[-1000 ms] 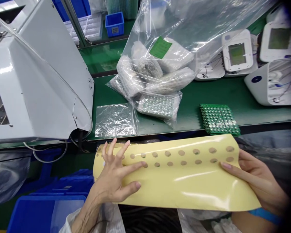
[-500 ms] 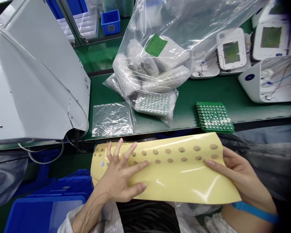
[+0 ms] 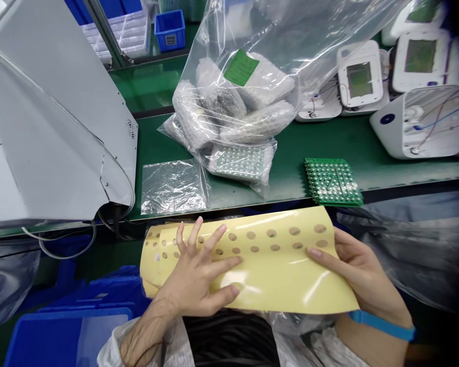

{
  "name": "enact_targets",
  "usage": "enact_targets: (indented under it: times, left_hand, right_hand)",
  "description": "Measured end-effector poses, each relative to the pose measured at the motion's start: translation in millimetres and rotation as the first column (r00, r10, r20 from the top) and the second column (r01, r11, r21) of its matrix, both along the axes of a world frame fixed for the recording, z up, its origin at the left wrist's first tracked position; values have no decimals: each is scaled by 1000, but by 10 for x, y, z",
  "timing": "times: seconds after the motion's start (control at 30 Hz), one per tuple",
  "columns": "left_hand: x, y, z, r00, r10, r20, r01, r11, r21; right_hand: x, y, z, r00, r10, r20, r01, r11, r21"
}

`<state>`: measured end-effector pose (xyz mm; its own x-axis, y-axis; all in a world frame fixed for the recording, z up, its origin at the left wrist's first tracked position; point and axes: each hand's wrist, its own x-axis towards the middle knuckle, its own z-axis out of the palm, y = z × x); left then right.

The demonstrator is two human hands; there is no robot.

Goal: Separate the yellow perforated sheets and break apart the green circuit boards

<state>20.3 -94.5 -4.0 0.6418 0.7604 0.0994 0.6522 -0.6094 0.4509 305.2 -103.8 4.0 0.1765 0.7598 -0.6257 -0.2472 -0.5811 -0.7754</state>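
A glossy yellow sheet (image 3: 283,285) with two rows of small round spots spans the space between my hands, just below the bench edge. My left hand (image 3: 202,270) lies on it with fingers spread, near the left part of the rows. At the sheet's right end, my right hand (image 3: 352,260) grips the edge, thumb on top and fingers hidden behind. A blue band circles the right wrist. More yellow layers show under the sheet at its left end. Beyond it, a stack of green circuit boards (image 3: 332,182) rests at the bench's front edge.
A large clear bag (image 3: 245,117) of wrapped parts lies on the green bench, beside a flat clear bag (image 3: 174,186). White device housings (image 3: 421,122) stand at the right. A grey machine (image 3: 61,127) takes up the left. Below it is a blue bin (image 3: 30,336).
My right hand has moved left with its end of the sheet. My left hand has shifted slightly right across the sheet, fingers still spread. The whole view has shifted a little.
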Motion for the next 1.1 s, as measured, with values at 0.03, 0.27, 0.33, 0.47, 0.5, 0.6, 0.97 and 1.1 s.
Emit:
enact_targets:
  times: [0.03,0.27,0.33,0.47,0.5,0.6,0.97,1.1]
  left_hand:
    - [14,-1,5,1000,-2,9,2,1000,-2]
    - [151,19,8,998,53,16,-54,996,74]
    - [179,6,3,1000,28,13,-29,997,65]
    - [233,-10,12,999,33,36,-35,996,77]
    - [247,-5,16,998,50,42,-54,994,93]
    - [287,18,14,996,85,21,-87,987,136]
    - [483,24,7,996,65,65,-74,986,151]
    - [554,44,2,998,45,40,-50,988,144]
  right_hand:
    - [-20,3,8,1000,-3,-2,3,1000,3]
    - [-17,0,-41,992,109,-58,-108,994,11]
    - [-16,0,-56,991,118,-64,-117,993,23]
    - [-65,5,-36,987,135,-82,-134,991,21]
    - [-79,5,-29,987,136,-86,-134,991,22]
    - [-98,-5,-32,983,152,-103,-149,988,37]
    - [-152,3,-60,964,232,-127,-224,972,76]
    - [-166,-2,-85,961,247,-128,-234,966,107]
